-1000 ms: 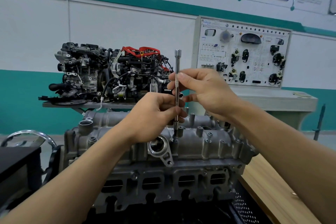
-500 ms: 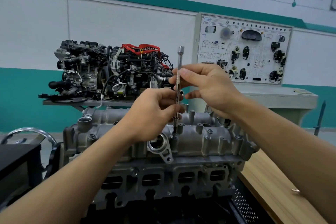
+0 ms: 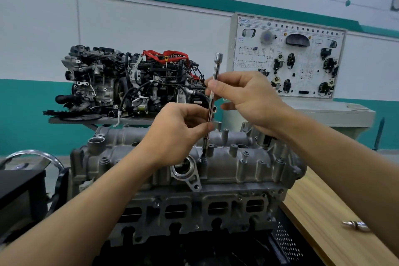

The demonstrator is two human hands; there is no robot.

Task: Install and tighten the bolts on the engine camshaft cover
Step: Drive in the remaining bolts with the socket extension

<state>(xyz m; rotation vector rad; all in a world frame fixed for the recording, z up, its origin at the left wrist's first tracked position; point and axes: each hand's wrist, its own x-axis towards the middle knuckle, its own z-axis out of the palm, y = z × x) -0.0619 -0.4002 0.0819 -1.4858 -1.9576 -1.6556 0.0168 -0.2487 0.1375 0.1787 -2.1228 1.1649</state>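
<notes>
- Chrome extension bar (image 3: pixel 210 112) is held upright on the grey camshaft cover (image 3: pixel 254 164), its tip seated on a bolt (image 3: pixel 203 159) at the near edge.
- Its lower shaft is pinched by the left hand (image 3: pixel 177 134), its upper shaft by the right hand (image 3: pixel 248 97) between thumb and fingertips.
- The bolt is judged to be at the hand-threading stage; next, the bar must be kept plumb and twisted until seated.

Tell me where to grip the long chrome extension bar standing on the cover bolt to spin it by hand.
Pinch the long chrome extension bar mid-shaft, fingertips coming in from the side, as the right hand does. It stands nearly upright, slim and round; the left hand pinches it lower down.
</notes>
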